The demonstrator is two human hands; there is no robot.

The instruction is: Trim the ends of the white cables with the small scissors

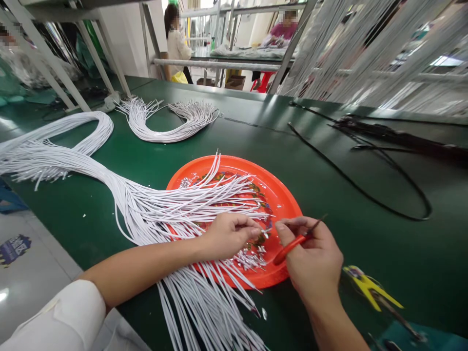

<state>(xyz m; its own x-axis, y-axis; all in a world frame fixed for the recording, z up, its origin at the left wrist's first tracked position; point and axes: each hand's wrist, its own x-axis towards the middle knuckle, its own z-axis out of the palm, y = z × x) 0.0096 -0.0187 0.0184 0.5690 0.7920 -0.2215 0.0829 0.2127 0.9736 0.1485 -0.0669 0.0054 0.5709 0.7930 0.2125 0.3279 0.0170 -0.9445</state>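
Note:
My left hand (228, 236) is closed in a pinch on a thin white cable, whose short end pokes out past the fingertips. My right hand (314, 253) is wrapped around a red-handled tool (290, 248) with a dark, thin metal tip pointing away; whether it is scissors or snips I cannot tell. The right thumb and forefinger come together close to the cable end. Below both hands lies a red tray (281, 195) with a patterned middle. A thick bundle of white cables (157, 207) spreads across it, and small silvery scraps (250, 259) lie in it.
More white cable bundles (171, 134) lie at the back and left of the green table (248, 141). Black cables (383, 136) stretch along the right. A yellow-handled tool (367, 285) rests at lower right. Metal frames hung with cables (329, 53) stand behind; people are beyond.

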